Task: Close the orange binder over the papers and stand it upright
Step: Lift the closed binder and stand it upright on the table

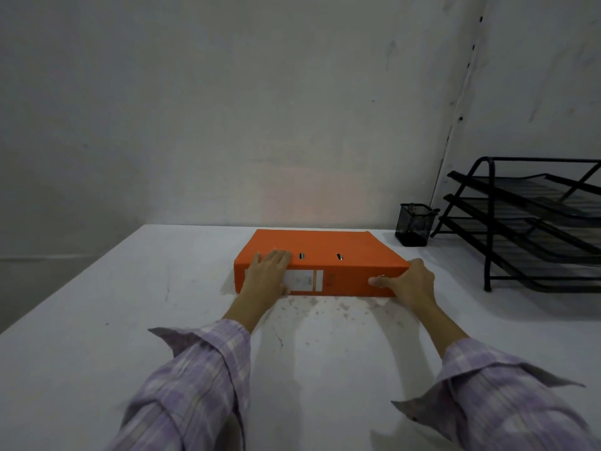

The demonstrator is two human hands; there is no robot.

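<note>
The orange binder lies flat and closed on the white table, its spine with a white label facing me. No papers show; the cover hides the inside. My left hand grips the left end of the spine, fingers over the top cover and thumb low on the spine. My right hand holds the right end, thumb pressed on the spine beside the metal finger ring and fingers wrapped around the corner.
A black mesh pen cup stands at the back right near the wall. A black three-tier wire letter tray fills the right side. The grey wall runs close behind the binder. The table top in front is stained.
</note>
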